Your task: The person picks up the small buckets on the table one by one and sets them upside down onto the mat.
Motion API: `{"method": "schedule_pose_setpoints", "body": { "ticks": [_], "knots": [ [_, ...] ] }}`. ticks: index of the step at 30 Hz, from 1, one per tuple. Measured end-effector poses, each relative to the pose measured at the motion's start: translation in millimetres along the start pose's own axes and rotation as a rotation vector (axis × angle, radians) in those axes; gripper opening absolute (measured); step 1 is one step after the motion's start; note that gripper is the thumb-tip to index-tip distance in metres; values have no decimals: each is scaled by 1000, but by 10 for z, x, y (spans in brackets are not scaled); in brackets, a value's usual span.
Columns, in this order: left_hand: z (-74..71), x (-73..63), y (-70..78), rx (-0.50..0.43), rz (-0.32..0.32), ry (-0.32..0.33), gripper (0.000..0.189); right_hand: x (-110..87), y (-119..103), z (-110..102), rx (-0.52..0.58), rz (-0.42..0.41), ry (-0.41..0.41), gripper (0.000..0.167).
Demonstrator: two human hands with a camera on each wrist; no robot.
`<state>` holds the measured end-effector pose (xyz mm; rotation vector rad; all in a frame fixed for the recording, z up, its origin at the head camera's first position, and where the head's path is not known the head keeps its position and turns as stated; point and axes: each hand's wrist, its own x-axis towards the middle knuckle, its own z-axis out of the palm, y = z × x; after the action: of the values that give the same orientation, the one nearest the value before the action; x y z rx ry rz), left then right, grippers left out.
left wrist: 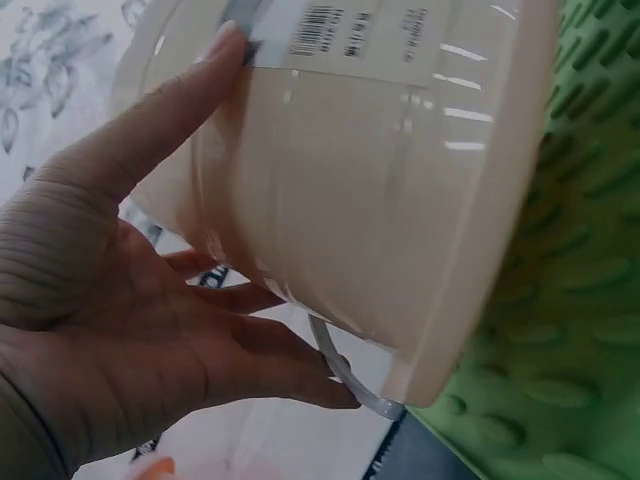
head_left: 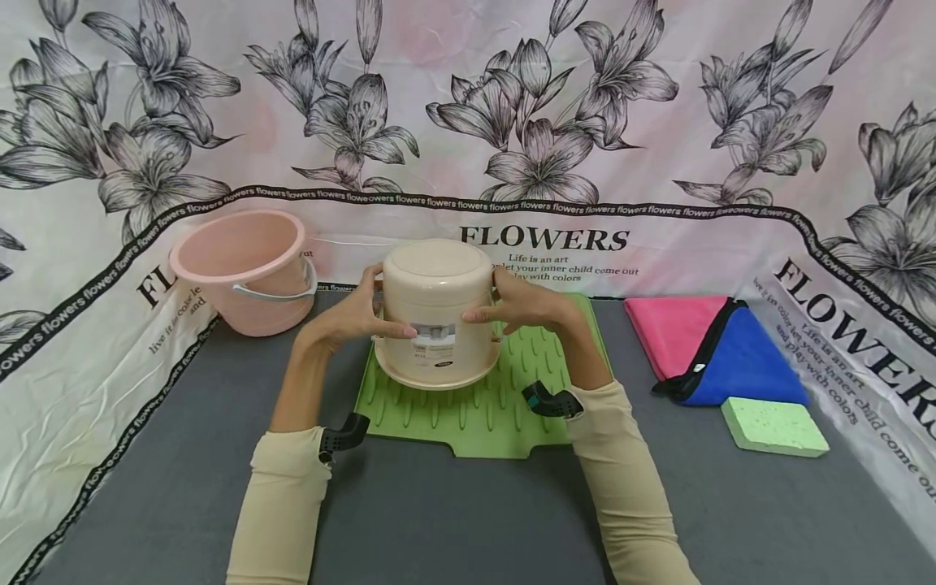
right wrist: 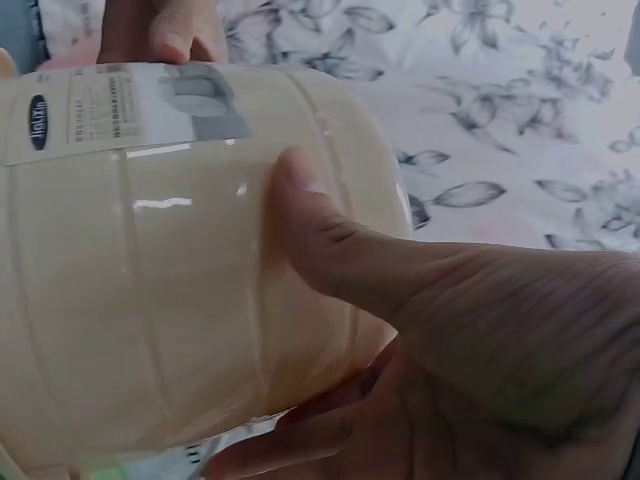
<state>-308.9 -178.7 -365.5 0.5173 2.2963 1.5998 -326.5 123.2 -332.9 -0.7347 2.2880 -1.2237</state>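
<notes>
pale pink-white floral cloth backdrop (head_left: pixel 439 32), black lettered border (head_left: pixel 526 205), gray work surface (head_left: pixel 468 520)

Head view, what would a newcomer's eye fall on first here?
Likely the cream bucket, closed end up in the middle, gripped between the left hand and right hand, with a bright green mat beneath. Next, the pink and blue fabric at the right, and the pink bucket at the left.

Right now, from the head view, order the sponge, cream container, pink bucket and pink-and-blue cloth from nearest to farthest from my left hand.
1. Cream container: held by your left hand.
2. Pink bucket: just left of that hand.
3. Pink-and-blue cloth: right, beyond the green mat.
4. Sponge: farther right, by the cloth's near corner.
</notes>
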Motion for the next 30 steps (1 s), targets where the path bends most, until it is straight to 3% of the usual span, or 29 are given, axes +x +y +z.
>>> {"method": "schedule_pose_setpoints", "body": {
  "ticks": [3, 6, 10, 15, 23, 30],
  "knots": [
    [-3, 22, -83, -16, -18, -6, 120, 32, 57, 27, 5, 29, -34, 95],
    [-1, 43, -138, -20, 11, 6, 116, 49, 88, 35, -27, 33, -20, 99],
    [11, 70, -191, -4, 54, 33, 109, 115, 137, 51, -67, -23, -18, 97],
    [-9, 75, -252, 26, 49, 61, 103, 201, 160, 102, -98, -100, -27, 105],
    [-80, 31, -284, 41, 69, 35, 102, 147, 80, 136, -155, -73, -85, 106],
    [-81, 22, -293, 87, 82, 36, 100, 148, 83, 153, -195, -123, -100, 106]
  ]
}}
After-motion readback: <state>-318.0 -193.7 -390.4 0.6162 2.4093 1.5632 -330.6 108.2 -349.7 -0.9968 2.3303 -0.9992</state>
